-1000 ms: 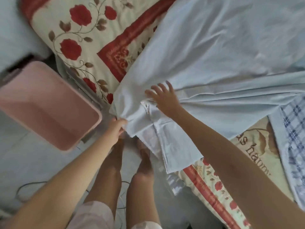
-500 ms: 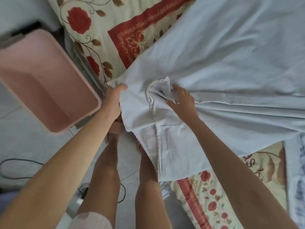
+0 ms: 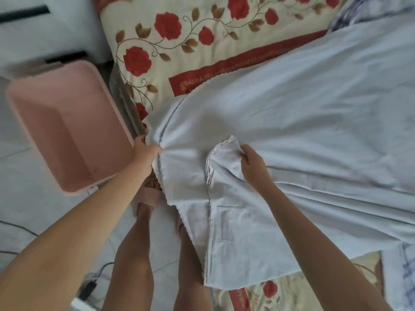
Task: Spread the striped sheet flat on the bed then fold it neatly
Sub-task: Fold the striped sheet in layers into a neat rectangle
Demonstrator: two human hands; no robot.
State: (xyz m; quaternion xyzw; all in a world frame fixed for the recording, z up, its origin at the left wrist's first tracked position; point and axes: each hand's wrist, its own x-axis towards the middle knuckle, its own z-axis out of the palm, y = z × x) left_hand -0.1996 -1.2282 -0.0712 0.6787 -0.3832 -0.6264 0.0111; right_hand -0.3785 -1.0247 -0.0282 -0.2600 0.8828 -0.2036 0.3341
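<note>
A pale blue sheet [image 3: 303, 113] with faint stripes lies spread over the bed [image 3: 202, 50], its near part hanging over the bed's edge in front of my legs. My left hand [image 3: 146, 154] pinches the sheet's hemmed edge at the left. My right hand [image 3: 252, 166] grips a bunched fold with a scalloped lace hem, lifted a little above the rest of the sheet. Creases run from both hands across the fabric to the right.
The bed wears a cream cover with red roses and a red border. A pink plastic tub [image 3: 67, 131] stands on the floor left of the bed. Cables [image 3: 92, 286] lie on the tiled floor by my feet. A blue checked cloth [image 3: 404, 274] shows at the right edge.
My right hand went from lying open on the sheet to gripping the lace-hemmed fold and raising it. My left hand kept its pinch on the edge and shifted slightly.
</note>
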